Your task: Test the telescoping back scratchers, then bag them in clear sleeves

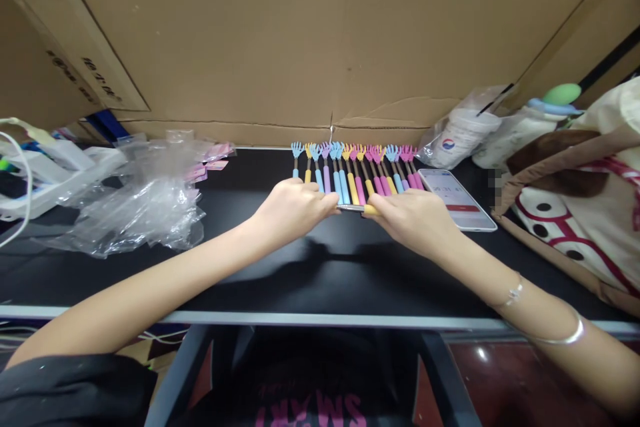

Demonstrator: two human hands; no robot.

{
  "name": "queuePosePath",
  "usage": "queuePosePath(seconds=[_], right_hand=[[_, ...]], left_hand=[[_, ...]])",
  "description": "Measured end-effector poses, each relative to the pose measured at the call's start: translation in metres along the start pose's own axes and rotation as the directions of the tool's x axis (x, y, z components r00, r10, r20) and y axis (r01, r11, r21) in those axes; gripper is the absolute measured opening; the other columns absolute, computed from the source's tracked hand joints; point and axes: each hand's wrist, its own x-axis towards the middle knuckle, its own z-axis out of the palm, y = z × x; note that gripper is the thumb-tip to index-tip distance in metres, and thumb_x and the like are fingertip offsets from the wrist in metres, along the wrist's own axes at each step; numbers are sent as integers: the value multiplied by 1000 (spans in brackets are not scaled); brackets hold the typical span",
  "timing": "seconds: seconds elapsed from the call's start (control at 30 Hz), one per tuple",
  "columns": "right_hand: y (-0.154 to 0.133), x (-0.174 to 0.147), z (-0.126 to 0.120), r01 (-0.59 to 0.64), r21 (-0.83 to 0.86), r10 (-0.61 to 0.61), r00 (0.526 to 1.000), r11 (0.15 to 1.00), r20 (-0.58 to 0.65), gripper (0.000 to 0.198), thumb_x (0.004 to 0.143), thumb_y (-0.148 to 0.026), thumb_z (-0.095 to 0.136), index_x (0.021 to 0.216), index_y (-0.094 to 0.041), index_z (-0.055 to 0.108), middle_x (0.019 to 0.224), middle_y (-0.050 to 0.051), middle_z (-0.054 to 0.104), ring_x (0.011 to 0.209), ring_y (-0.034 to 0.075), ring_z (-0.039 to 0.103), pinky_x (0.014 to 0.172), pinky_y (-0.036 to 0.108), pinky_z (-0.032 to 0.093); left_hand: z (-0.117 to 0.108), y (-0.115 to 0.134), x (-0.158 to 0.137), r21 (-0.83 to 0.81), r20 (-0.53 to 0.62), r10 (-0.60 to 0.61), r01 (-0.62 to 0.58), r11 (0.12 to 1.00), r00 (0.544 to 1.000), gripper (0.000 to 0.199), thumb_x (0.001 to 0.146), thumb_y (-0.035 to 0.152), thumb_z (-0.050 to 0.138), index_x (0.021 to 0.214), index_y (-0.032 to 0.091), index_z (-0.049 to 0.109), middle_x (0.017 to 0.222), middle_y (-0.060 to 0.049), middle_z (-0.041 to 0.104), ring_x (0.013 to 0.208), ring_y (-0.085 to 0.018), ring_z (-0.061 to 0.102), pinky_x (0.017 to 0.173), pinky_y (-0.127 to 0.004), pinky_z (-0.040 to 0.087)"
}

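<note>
1. Fingers (330,201) of the person's left hand (296,203) are clamped on the left end of a metal shaft (351,207), mid-scene above the black tabletop (240,180).
2. At its right end, the fingers of the right hand (415,217) close around a yellow handle (371,209).
3. Just beyond the hands, a row of small hand-shaped scratchers (343,183) in blue, yellow, purple and pink lies side by side, claws toward the far edge.
4. Shadows (345,257) of hands and shaft fall on the near side.
5. Right of the row lies a phone (455,197); farther right stand a bagged cup (463,137) and a printed bag (575,213).
6. Clear plastic sleeves (165,200) pile up at left, beside pink cards (213,167).
</note>
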Motion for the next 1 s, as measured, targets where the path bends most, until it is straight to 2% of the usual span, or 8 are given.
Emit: queuePosePath(seconds=[0.27, 0.37, 0.43, 0.5, 0.6, 0.7, 0.87, 1.0], right_hand=[[10, 1, 3, -4, 15, 3, 998, 1000, 58, 50, 99, -46, 32, 63, -18, 52, 49, 0, 55, 48, 11, 46, 54, 27, 22], [32, -12, 3, -33, -4, 34, 993, 999, 112, 52, 99, -49, 30, 62, -18, 51, 50, 1, 54, 49, 11, 43, 55, 27, 22], [57, -32, 4, -109, -58, 117, 982, 992, 145, 51, 98, -48, 30, 62, -19, 51, 53, 2, 55, 50, 12, 42, 55, 27, 22], [86, -59, 6, -206, -156, 238, 946, 966, 221, 46, 96, -47, 34, 62, -19, 51, 56, 5, 57, 53, 14, 42, 55, 28, 22], [120, -101, 6, -313, -271, 392, 862, 910, 322, 33, 90, -42, 44, 67, -20, 52, 65, 8, 61, 59, 17, 47, 56, 28, 24], [134, -127, 5, -338, -315, 448, 794, 887, 412, 21, 82, -40, 56, 73, -21, 52, 73, 10, 63, 63, 18, 50, 55, 29, 23], [142, -133, 1, -368, -368, 497, 787, 854, 365, 18, 77, -35, 61, 71, -21, 54, 73, 10, 62, 65, 19, 49, 55, 29, 25], [159, -133, 2, -488, -313, 580, 698, 815, 421, 24, 77, -33, 61, 60, -20, 49, 68, 10, 58, 59, 15, 41, 51, 29, 24]], left_hand=[[7, -7, -3, 34, -40, 15, -14, 999, 999, 34, 96, 36, 48, 67, 19, 56, 52, 0, 55, 51, -13, 53, 49, -27, 27], [2, -24, -12, 66, -18, -16, 17, 998, 1000, 38, 97, 37, 44, 66, 19, 56, 54, -1, 56, 54, -14, 54, 51, -27, 27], [-2, -45, -27, 120, 14, -73, 71, 990, 997, 39, 98, 37, 42, 67, 20, 57, 56, -2, 58, 57, -15, 55, 51, -28, 26], [-7, -70, -50, 168, 55, -129, 118, 979, 990, 38, 98, 37, 41, 68, 21, 57, 60, -2, 60, 61, -16, 56, 54, -27, 28], [-14, -101, -87, 241, 69, -163, 142, 960, 984, 32, 97, 34, 44, 72, 21, 58, 66, 0, 64, 66, -15, 55, 56, -26, 30], [-19, -114, -110, 308, 67, -131, 104, 946, 989, 29, 98, 33, 44, 75, 21, 57, 66, 2, 62, 64, -13, 51, 54, -24, 29], [-24, -121, -118, 328, 65, -178, 148, 933, 982, 32, 98, 34, 42, 70, 22, 54, 63, 1, 57, 63, -14, 45, 52, -24, 26], [-29, -135, -133, 365, 62, -282, 241, 899, 958, 32, 95, 30, 43, 65, 20, 47, 62, 0, 51, 64, -15, 41, 50, -23, 22]])
